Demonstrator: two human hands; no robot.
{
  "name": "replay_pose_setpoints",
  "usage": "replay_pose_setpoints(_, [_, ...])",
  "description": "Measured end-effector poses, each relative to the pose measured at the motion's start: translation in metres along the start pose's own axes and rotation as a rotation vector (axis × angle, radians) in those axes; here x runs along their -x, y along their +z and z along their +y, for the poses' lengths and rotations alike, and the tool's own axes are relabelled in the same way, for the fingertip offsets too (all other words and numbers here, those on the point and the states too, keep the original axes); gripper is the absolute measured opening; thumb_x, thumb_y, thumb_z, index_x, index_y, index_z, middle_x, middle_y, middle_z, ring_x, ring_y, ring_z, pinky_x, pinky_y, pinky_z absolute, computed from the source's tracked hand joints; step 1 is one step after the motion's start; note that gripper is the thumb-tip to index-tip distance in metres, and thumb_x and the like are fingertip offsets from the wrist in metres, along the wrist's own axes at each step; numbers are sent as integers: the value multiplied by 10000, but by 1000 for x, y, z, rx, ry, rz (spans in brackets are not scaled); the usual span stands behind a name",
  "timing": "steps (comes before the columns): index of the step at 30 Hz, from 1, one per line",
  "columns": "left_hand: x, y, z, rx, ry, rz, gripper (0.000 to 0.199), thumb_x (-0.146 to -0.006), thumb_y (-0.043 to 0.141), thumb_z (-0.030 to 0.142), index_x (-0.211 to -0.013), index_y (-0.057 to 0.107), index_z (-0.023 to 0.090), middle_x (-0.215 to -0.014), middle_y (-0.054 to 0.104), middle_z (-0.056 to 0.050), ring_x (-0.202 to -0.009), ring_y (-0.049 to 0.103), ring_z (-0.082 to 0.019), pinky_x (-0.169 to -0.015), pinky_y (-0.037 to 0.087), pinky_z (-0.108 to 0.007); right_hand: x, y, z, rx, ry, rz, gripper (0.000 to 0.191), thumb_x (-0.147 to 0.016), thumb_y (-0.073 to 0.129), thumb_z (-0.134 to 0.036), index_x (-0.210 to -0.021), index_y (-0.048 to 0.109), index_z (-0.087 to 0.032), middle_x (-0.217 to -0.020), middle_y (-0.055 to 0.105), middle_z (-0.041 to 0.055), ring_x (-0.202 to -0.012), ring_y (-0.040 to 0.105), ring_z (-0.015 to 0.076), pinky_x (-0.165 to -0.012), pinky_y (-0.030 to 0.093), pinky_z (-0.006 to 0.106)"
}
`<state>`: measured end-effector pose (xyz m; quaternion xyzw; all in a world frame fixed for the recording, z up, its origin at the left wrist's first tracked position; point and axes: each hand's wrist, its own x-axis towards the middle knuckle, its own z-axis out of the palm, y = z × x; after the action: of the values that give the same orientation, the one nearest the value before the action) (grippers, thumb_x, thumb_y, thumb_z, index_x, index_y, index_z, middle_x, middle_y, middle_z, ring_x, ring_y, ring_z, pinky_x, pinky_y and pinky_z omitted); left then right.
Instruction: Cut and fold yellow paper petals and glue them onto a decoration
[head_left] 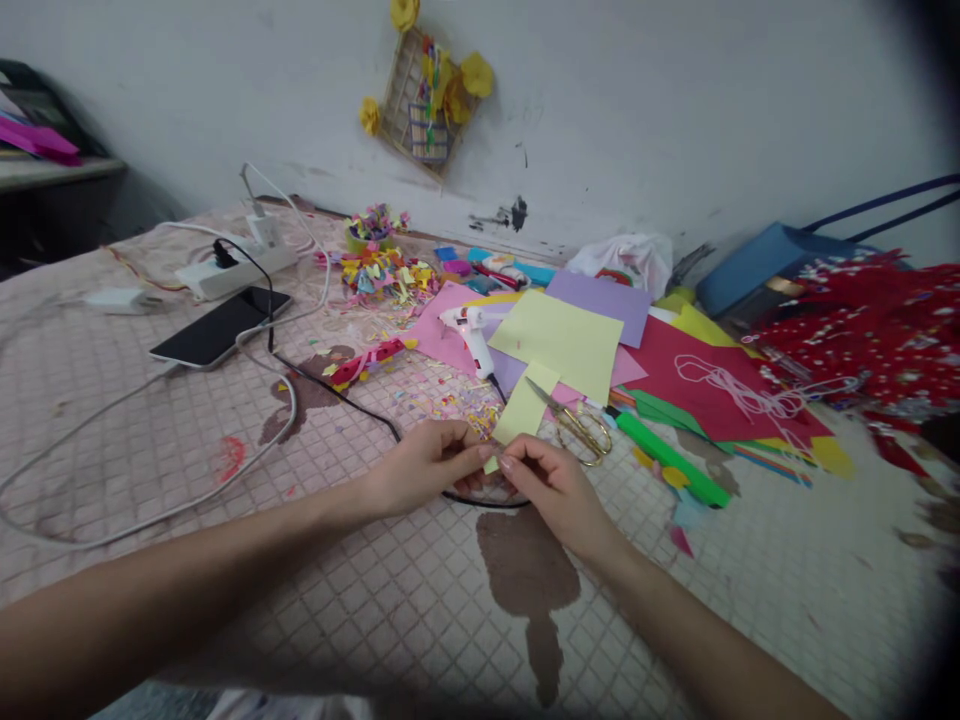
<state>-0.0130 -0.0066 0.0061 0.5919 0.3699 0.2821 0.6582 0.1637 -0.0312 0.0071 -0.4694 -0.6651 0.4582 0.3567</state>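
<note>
My left hand [444, 462] and my right hand [553, 484] meet over the near middle of the table. Between their fingertips is a small pale yellow paper piece [491, 466], pinched from both sides and partly hidden. Just beyond the hands lies a pale yellow paper strip [523, 408], with gold-handled scissors [576, 424] resting partly on it. A white glue gun [472, 338] lies on coloured sheets behind, its black cord [480, 503] passing beneath my hands. Tiny paper scraps [476, 408] are scattered close to my left hand.
A black-screened tablet [221, 327], white cables and a power strip [238, 272] occupy the left. Coloured sheets [559, 335], a green cutter-like tool [671, 458] and white string [750, 395] spread rightward. Red tinsel-like material [870, 330] sits far right. Confetti [386, 272] lies near the wall.
</note>
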Motion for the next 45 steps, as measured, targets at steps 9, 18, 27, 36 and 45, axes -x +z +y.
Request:
replay_pose_setpoints(9, [-1, -3, -2, -117, 71, 2, 284, -821, 513, 396, -701, 499, 138, -594, 520, 23, -558, 498, -86, -530, 405, -204, 1, 1, 1, -60, 3, -42, 150, -833, 519, -276, -735, 545, -165, -643, 487, -24, -593, 435, 104, -544, 358, 219])
replay_pose_setpoints(18, [-2, -3, -5, -139, 85, -14, 210, -780, 581, 304, -697, 497, 131, -630, 551, 9, -580, 496, -84, -529, 379, -199, 0, -2, 0, 16, -69, -33, 131, -843, 505, -216, -751, 578, -158, -686, 531, -11, -657, 480, 114, -605, 374, 220])
replay_pose_setpoints(27, [-3, -5, -2, -6, 21, -5, 244, -761, 594, 359, -739, 518, 129, -630, 588, 10, -568, 540, -85, -568, 444, -219, 0, -3, 1, 61, -71, -15, 150, -850, 503, -245, -750, 580, -162, -690, 531, -4, -662, 482, 124, -612, 379, 231])
replay_pose_setpoints(36, [-4, -7, -1, 79, -89, -8, 277, -730, 638, 369, -703, 508, 126, -629, 627, -1, -545, 570, -78, -578, 477, -220, -1, -5, 1, -22, 7, 13, 248, -855, 482, -367, -757, 577, -161, -679, 556, 8, -634, 508, 135, -581, 400, 243])
replay_pose_setpoints(45, [-2, -5, -2, -6, 10, -27, 238, -749, 625, 337, -698, 527, 126, -670, 645, -17, -582, 581, -90, -567, 468, -212, -1, -5, -3, 199, -104, 44, 205, -867, 459, -275, -731, 569, -169, -670, 548, -1, -638, 509, 128, -583, 390, 232])
